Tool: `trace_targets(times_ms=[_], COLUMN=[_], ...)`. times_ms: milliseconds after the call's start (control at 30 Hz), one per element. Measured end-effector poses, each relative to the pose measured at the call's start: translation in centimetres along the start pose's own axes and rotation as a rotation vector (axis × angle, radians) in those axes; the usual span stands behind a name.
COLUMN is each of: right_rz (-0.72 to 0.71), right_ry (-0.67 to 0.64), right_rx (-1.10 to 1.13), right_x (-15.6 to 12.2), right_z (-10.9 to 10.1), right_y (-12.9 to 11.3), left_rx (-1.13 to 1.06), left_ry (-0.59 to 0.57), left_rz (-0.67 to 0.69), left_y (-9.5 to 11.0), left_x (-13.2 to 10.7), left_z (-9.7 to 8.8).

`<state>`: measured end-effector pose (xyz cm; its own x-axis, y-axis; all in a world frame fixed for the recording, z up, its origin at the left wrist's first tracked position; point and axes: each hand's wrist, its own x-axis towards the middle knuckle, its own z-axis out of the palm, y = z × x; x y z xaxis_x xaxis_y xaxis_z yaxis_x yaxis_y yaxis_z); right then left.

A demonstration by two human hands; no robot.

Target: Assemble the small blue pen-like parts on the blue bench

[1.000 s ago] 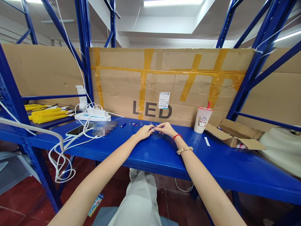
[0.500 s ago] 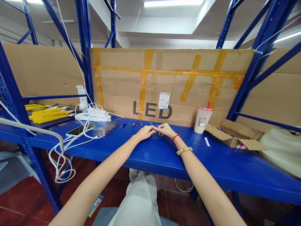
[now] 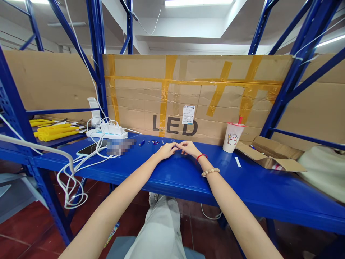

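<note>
Fingertips: the left hand and right hand meet, their fingers bent inward; whether they pinch a part or only press together, I cannot tell, as anything between them is hidden.
Hand position: low over the blue tabletop, near its far edge.
Right wrist: a red bracelet, then a beaded bracelet nearer the elbow.
Loose parts: from the hands, small shiny pieces lie near, toward 10 o'clock; a dark blue cylinder lies past them, between 9 and 10.
Cup: a white cup with a red straw stands upright at 3 o'clock.
Paper: a white strip lies toward 4 o'clock.
Box: an open carton sits beyond the cup, past 3.
Cables: a white power strip with tangled cords lies well apart, toward 9, a phone just beside it.
Backdrop: a taped cardboard panel marked LED stands at 12 o'clock.
</note>
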<state>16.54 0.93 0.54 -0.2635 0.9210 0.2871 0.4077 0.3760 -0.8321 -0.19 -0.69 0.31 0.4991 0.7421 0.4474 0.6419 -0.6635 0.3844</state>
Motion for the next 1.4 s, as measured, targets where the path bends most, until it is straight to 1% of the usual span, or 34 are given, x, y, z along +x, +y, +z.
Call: trace_targets(times_ms=[200, 367, 467, 667, 867, 1033, 1400], right_rz=[0.013, -0.005, -0.006, -0.002, 0.022, 0.042, 0.056], right_ry=[0.049, 0.056, 0.053, 0.059, 0.072, 0.063, 0.033], right_rx=[0.036, 0.06, 0.067, 0.074, 0.072, 0.067, 0.051], right_x=[-0.3, -0.6, -0.7, -0.6, -0.6, -0.7, -0.5], right_z=[-0.4, -0.7, -0.8, -1.0, -1.1, -1.0, -1.1], right_y=[-0.6, -1.1, -1.0, -0.8, -1.2, -1.4, -1.1], left_rx=[0.019, 0.015, 0.007, -0.038, -0.104, -0.1, 0.034], left_ry=[0.027, 0.031, 0.031, 0.037, 0.073, 0.134, 0.11], left_rz=[-0.075, -0.094, -0.078, 0.007, 0.063, 0.055, 0.0], left_y=[0.0, 0.2, 0.0, -0.3, 0.0, 0.3, 0.8], left_x=[0.1, 0.0, -0.1, 0.0, 0.0, -0.3, -0.5], left_z=[-0.3, -0.4, -0.2, 0.2, 0.3, 0.2, -0.4])
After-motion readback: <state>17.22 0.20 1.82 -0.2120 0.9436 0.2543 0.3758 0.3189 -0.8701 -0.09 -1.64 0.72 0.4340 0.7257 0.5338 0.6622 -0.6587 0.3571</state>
